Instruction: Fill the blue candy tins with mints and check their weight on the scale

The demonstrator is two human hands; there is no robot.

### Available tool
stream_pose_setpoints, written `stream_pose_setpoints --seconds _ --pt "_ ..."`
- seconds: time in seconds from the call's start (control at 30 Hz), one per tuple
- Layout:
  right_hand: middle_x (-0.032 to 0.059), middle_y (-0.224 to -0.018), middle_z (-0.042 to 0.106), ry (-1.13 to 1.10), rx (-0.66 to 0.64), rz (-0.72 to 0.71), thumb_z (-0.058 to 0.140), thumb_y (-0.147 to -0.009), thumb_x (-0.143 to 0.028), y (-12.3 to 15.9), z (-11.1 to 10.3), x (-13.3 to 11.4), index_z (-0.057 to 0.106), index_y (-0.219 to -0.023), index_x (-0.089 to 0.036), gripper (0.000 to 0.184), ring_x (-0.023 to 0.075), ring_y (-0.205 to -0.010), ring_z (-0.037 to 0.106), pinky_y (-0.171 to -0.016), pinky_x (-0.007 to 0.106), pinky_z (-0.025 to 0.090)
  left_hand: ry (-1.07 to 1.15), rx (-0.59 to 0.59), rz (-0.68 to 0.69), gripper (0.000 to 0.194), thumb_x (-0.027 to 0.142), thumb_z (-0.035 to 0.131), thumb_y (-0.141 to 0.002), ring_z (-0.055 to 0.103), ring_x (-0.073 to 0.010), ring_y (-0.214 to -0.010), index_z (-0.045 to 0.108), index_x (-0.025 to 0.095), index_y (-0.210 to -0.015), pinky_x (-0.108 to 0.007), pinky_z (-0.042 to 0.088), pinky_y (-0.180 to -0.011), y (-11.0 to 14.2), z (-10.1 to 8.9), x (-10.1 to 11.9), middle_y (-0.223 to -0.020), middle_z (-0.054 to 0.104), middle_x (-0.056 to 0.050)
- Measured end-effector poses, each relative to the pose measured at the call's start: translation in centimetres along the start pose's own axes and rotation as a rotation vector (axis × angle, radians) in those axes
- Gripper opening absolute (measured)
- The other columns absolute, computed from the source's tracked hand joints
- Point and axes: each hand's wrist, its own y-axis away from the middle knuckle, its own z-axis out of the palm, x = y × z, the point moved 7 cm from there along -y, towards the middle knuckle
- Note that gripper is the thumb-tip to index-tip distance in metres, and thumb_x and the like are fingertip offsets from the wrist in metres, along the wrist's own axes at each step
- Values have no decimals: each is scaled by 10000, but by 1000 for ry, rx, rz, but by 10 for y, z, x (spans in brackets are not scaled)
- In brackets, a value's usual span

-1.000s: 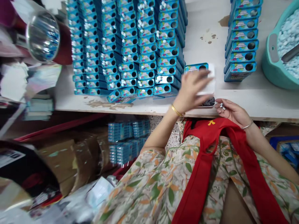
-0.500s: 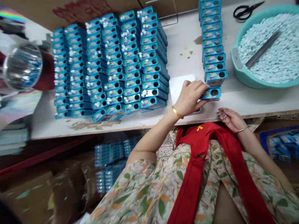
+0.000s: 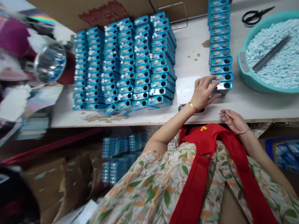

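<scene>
At the near end of the right row of tins [image 3: 220, 46], a blue tin [image 3: 225, 86] runs left to right, its left end pinched by the left hand [image 3: 203, 92]; apart on the near side, the right hand [image 3: 235, 121] curls loosely around small pellets [image 3: 227, 116]
</scene>
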Motion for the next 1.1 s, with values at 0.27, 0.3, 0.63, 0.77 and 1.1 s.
stream_pose_setpoints --seconds 0.27,0.3,0.63,0.77,1.1 --pt "25 -758 656 79 -41 -8 888 -643 -406 -10 10 1 705 -901 -153 405 69 -594 561 -453 151 386 -95 426 -194 390 568 482 -971 542 -240 -1069 536 302 -1251 -474 438 -874 101 -102 -89 -1131 622 -56" --pt "22 -751 655 79 -45 -3 891 -639 -408 -10 14 2 704 -896 -153 407 65 -588 559 -452 146 386 -78 451 -173 366 551 509 -965 546 -229 -1030 533 319 -1247 -470 445 -849 106 -105 -93 -1099 621 -45" --pt "14 -728 649 67 -26 -13 883 -631 -432 2 25 1 696 -891 -139 434 51 -569 548 -460 141 389 130 143 143 394 486 488 -974 557 -257 -1106 558 206 -1242 -428 441 -917 14 -28 2 -1214 617 -130" --pt "12 -733 650 34 3 -29 907 -586 -425 11 8 -1 703 -893 -142 465 55 -589 563 -476 140 398 74 74 150 348 441 472 -981 544 -270 -1165 584 230 -1234 -438 407 -940 -1 -20 17 -1289 601 -136" --pt "23 -756 651 61 -35 -54 876 -639 -432 -3 7 2 688 -918 -158 434 72 -595 561 -457 160 373 3 147 -67 394 504 489 -966 565 -258 -1091 585 216 -1218 -417 421 -937 54 -71 -42 -1172 630 -126"
